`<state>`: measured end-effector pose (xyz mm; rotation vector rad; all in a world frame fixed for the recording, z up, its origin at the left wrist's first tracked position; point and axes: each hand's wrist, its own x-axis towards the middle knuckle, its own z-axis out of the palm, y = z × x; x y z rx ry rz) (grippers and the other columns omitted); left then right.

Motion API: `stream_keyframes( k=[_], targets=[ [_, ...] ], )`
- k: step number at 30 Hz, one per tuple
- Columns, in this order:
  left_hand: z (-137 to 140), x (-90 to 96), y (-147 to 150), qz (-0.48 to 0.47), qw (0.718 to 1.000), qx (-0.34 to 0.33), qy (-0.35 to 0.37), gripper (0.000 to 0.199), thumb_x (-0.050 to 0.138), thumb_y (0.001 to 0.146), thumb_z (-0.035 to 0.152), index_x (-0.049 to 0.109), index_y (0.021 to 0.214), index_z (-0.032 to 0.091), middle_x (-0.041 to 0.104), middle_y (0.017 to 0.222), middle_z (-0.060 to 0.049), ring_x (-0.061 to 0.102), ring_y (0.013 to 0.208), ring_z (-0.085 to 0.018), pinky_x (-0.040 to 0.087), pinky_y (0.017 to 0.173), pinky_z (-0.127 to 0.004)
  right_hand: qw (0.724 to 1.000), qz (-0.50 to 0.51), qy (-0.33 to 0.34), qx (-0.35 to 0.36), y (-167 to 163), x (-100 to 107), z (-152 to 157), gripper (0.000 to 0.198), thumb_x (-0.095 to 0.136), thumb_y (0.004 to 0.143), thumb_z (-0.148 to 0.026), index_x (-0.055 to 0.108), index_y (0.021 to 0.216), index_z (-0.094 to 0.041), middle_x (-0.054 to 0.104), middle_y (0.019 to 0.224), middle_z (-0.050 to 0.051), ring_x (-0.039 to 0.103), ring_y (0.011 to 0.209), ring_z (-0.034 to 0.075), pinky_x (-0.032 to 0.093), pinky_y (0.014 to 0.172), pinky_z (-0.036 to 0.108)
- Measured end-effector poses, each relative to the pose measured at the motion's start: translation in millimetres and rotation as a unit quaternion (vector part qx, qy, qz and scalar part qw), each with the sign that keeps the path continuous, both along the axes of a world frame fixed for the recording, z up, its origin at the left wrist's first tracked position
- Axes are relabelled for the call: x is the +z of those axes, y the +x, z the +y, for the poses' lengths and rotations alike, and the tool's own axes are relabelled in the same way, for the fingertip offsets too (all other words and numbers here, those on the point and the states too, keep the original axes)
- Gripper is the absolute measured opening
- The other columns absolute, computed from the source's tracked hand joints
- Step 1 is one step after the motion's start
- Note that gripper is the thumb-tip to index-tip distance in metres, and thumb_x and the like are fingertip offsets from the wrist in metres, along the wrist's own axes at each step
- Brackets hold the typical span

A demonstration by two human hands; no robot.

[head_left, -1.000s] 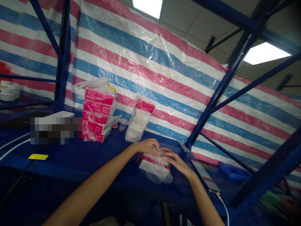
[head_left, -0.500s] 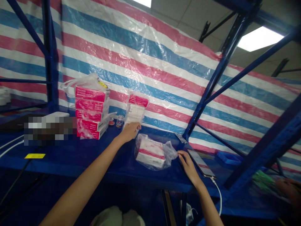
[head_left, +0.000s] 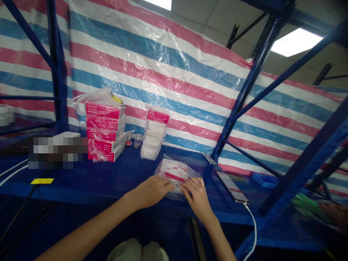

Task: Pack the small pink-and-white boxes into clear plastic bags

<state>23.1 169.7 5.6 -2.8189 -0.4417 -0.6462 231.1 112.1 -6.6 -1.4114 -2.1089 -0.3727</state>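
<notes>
On the blue shelf, a red and white box (head_left: pixel 174 168) lies inside a clear plastic bag (head_left: pixel 159 168). My left hand (head_left: pixel 152 190) is at the bag's near left side, fingers closed on the plastic. From the right, my right hand (head_left: pixel 196 194) has its bent fingers pressed together on the same bag by the box's front right corner. The fingertips cover part of the box's near side. Behind them stands a bagged stack of white packets (head_left: pixel 153 137) with a red top.
A taller stack of red boxes (head_left: pixel 102 125) stands left, beside a small jar (head_left: pixel 138 141). At right lies a phone (head_left: pixel 232 186) with a white cable (head_left: pixel 255 226). A blue tray (head_left: pixel 265 180) is beyond the slanted post. A yellow label (head_left: pixel 42 181) marks the shelf edge.
My left hand has left the white packet stack and come down to the bagged box. My right hand has moved left from the bag's loose end to the box's front. The bag's loose end no longer sticks out.
</notes>
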Motion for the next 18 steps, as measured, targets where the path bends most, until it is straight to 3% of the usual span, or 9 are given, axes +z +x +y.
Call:
stream_keyframes(
  k=[3,7,9,13,18],
  targets=[
    [6.3,-7.6,-10.7,-0.012,0.997,0.043,-0.056,0.016,0.038,0.091,0.029,0.050,0.095,0.019,0.061,0.090,-0.003,0.059,0.083,-0.017,0.043,0.073,-0.028,0.998,-0.010,-0.039,-0.050,5.9,-16.9,-14.8,0.027,0.035,0.092,-0.029,0.058,0.081,-0.021,0.065,0.076,0.003,0.059,0.075,0.017,0.036,0.074,0.031],
    [23.8,-12.9,-20.4,-0.034,0.986,0.102,-0.126,0.025,0.028,0.093,0.027,0.052,0.096,0.020,0.061,0.095,-0.003,0.059,0.089,-0.018,0.042,0.075,-0.028,0.968,0.013,-0.095,-0.231,26.8,-23.8,-20.3,0.040,0.023,0.094,-0.037,0.061,0.096,-0.024,0.067,0.070,0.006,0.063,0.063,0.020,0.036,0.055,0.027],
    [30.5,-11.0,-24.6,-0.044,0.979,0.131,-0.150,0.026,0.029,0.092,0.028,0.054,0.093,0.020,0.062,0.095,-0.003,0.059,0.087,-0.019,0.041,0.073,-0.028,0.954,0.021,-0.108,-0.278,34.8,-20.3,-18.6,0.044,0.021,0.093,-0.042,0.061,0.102,-0.025,0.067,0.070,0.007,0.064,0.063,0.022,0.037,0.053,0.027],
    [43.8,-1.2,-31.5,-0.090,0.955,0.149,-0.239,0.028,0.031,0.091,0.031,0.056,0.083,0.020,0.063,0.084,-0.001,0.060,0.078,-0.017,0.041,0.070,-0.026,0.944,0.038,-0.125,-0.302,35.7,-11.9,-8.1,0.049,0.022,0.091,-0.049,0.063,0.101,-0.025,0.068,0.075,0.009,0.065,0.068,0.023,0.040,0.055,0.028],
    [76.8,8.2,-18.1,-0.111,0.947,0.103,-0.282,0.023,0.035,0.087,0.020,0.055,0.095,0.020,0.064,0.090,-0.001,0.060,0.083,-0.016,0.042,0.074,-0.026,0.928,0.073,-0.185,-0.314,29.4,-6.4,24.4,0.044,0.028,0.088,-0.050,0.064,0.096,-0.027,0.068,0.083,0.009,0.064,0.081,0.025,0.044,0.062,0.032]
  ],
)
